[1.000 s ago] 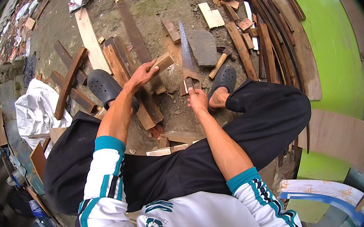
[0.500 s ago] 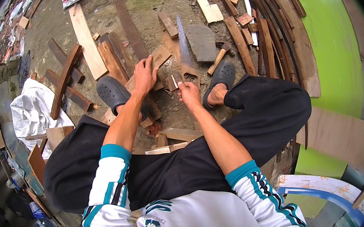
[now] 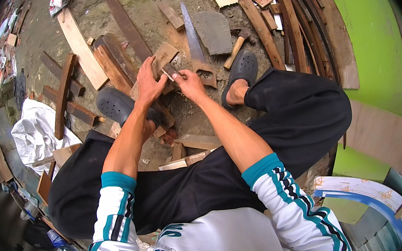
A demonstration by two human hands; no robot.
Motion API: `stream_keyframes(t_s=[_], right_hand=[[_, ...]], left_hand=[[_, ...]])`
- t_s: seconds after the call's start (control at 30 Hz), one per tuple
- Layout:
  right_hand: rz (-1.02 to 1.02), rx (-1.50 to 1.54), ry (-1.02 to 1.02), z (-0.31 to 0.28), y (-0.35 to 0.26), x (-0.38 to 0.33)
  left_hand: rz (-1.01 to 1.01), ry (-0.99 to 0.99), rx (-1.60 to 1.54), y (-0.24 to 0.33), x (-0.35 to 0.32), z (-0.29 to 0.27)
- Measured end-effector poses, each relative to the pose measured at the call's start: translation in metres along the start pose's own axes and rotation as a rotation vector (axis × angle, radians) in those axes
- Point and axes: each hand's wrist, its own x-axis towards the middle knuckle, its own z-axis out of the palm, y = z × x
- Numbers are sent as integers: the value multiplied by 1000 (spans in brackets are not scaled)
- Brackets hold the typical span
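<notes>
My left hand (image 3: 149,85) lies over a short brown board (image 3: 166,53), fingers stretched along it and thumb apart. Close beside it, my right hand (image 3: 190,84) pinches a small dark wooden block (image 3: 170,70) against the board's near side. A thin whitish stick or strip (image 3: 167,75) shows along the block by my fingertips; which it is I cannot tell. Just right of my right hand a handsaw (image 3: 193,37) lies on the ground, blade pointing away. A hammer (image 3: 235,52) with a pale wooden handle lies between the saw and my right shoe (image 3: 244,67).
A flat grey stone (image 3: 213,32) lies beyond the hammer. Long planks (image 3: 82,47) and dark offcuts (image 3: 65,96) spread to the left, near a white sack (image 3: 38,129). Stacked timber strips (image 3: 295,35) and a green panel (image 3: 368,22) line the right side. Wood scraps (image 3: 198,141) lie between my legs.
My right hand has moved left and away from me with the small block, up to the board. My left thumb has swung toward the block. The view has shifted slightly.
</notes>
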Motion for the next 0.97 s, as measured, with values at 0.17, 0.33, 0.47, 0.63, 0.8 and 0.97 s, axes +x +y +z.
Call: stream_keyframes(t_s=[0.17, 0.33, 0.47, 0.63, 0.8, 0.97], right_hand=[[35, 18, -25, 2, -30, 9], [-2, -33, 6, 12, -35, 17], [27, 7, 64, 20, -39, 17], [54, 176, 53, 30, -25, 23], [77, 290, 97, 36, -18, 26], [106, 306, 94, 36, -18, 30]], left_hand=[[74, -21, 111, 8, -1, -10], [65, 16, 124, 8, 9, -2], [23, 46, 114, 10, 10, -2], [68, 51, 96, 4, 12, -2], [41, 37, 97, 8, 15, -4], [-21, -34, 95, 8, 19, -8]])
